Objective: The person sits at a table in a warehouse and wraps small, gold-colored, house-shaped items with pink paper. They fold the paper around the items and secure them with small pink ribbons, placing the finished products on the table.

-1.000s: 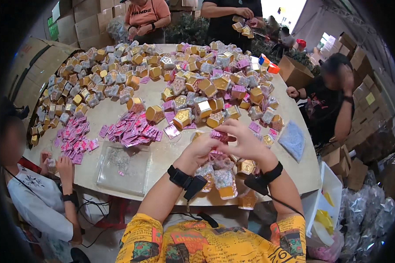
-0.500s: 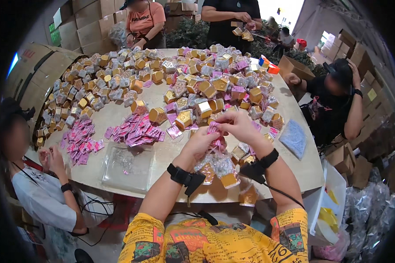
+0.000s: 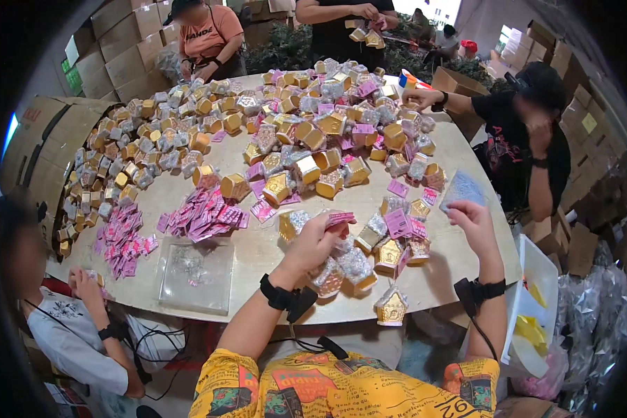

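My left hand [image 3: 309, 245] is closed around a pink tag card [image 3: 339, 218] above the front of the table. Several glittery house ornaments [image 3: 356, 267] in gold and silver lie under and beside its fingers; whether they are tied to the card is hidden. My right hand [image 3: 476, 224] is out to the right with nothing visible in it, thumb and forefinger apart. Its fingertips are at the lower edge of a bluish plastic packet [image 3: 465, 189]. Between my hands sit more house ornaments with pink cards [image 3: 398, 223]. One gold house ornament [image 3: 391, 306] lies at the table's front edge.
A big heap of house ornaments [image 3: 306, 132] covers the far side of the table [image 3: 258, 279]. Pink card piles [image 3: 205, 212] and a shallow clear tray [image 3: 195, 275] are at left. Co-workers stand around. A white bin [image 3: 536, 292] is at the right edge.
My right hand has left the pink card and moved right to the bluish packet. My left hand has shifted slightly left and lower with its card. The right-hand co-worker has reached toward the table.
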`<state>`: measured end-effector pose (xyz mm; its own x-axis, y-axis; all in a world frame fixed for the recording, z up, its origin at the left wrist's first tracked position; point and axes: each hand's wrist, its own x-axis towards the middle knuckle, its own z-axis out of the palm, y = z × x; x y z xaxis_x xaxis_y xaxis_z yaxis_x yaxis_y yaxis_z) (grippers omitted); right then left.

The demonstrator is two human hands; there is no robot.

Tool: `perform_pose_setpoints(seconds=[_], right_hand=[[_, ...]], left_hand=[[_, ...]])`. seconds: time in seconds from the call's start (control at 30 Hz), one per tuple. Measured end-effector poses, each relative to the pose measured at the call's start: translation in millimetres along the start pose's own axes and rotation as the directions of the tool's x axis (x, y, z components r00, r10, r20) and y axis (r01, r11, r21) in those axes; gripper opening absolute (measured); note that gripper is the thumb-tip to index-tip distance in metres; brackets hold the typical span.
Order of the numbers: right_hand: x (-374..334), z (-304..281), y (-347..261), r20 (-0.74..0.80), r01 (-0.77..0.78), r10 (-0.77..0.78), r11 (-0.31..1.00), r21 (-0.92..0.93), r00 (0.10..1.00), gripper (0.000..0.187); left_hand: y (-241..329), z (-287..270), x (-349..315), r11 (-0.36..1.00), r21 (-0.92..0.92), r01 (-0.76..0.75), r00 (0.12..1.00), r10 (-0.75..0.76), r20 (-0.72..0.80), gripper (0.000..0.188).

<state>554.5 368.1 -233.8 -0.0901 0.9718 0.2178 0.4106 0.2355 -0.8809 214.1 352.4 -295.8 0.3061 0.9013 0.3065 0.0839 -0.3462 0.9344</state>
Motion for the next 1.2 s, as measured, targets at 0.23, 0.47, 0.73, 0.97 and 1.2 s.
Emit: perform_pose_setpoints(seconds=[0.23,0.47,0.73,0.97,1.2], right_hand=[[2.9,-6.6,33.0,-0.160,-0.024,-0.029,0.946,-0.322,0.987,0.018],[7.1,-6.3,68.8,-0.167,0.013,-0.126,0.833,-0.553,0.978,0.016],[-4.4,88.7,-24.6,0.040,0.545,-0.614,0.667,-0.508,0.788,0.020],[-13.7,151.0,-64.3,0.218,0.773,-0.789,0.434,-0.463,0.574,0.035],[-10.0,164.0,-58.1,0.164,0.781,-0.818,0.437,-0.446,0.551,0.028]], left_hand=[[-1.7,-6.4,-4.6,0.985,0.169,-0.022,0.998,0.032,-0.059,0.030],[5.4,0.1,-4.7,0.967,0.243,-0.079,0.992,0.101,-0.079,0.037],[3.6,-0.3,-8.4,0.930,0.325,-0.170,0.970,0.216,-0.110,0.027],[3.4,2.0,-5.8,0.934,0.307,-0.183,0.967,0.228,-0.116,0.026],[5.2,2.7,-5.6,0.950,0.262,-0.172,0.965,0.216,-0.148,0.021]])
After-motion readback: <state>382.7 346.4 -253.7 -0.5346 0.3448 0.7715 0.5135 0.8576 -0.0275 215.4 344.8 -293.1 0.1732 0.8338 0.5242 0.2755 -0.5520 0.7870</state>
